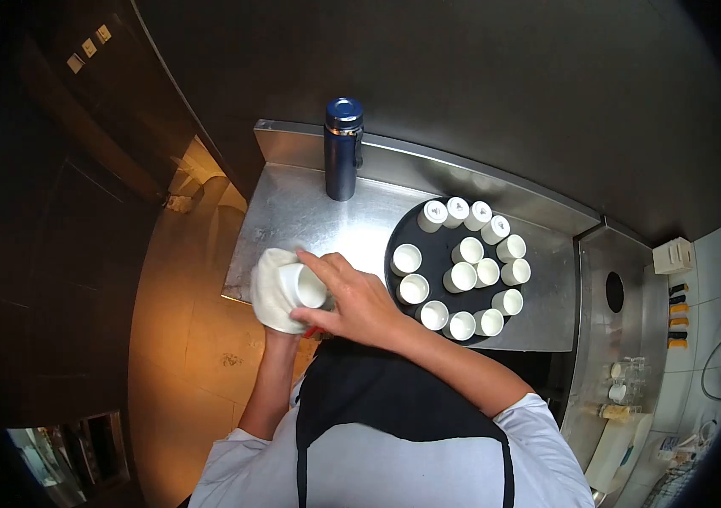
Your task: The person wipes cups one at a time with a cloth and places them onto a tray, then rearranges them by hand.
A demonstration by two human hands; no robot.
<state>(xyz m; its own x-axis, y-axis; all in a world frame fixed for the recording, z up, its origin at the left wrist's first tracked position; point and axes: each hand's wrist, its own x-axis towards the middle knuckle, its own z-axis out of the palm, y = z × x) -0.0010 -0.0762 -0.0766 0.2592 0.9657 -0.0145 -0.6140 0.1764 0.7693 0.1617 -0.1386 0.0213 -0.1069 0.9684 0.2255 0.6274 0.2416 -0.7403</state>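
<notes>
A white cup [312,289] lies tilted in a white cloth [270,292], its open mouth turned toward my right hand [359,298]. The thumb and fingers of that hand grip the cup on opposite sides of its rim. My left hand [283,339] is wrapped in the cloth and cups it from below and the left; its fingers are hidden. Right of my hands, a round black tray [437,275] carries several white cups [460,277]. Most stand mouth up, while several along the back edge rest upside down with marks on their bases.
A dark blue flask [341,157] stands at the back of the steel counter [288,199], close to the raised backsplash [454,173]. Farther right, another steel surface [619,313] has a dark round hole, with glasses [631,372] beyond. Knives with orange-and-black handles [678,322] hang on the wall.
</notes>
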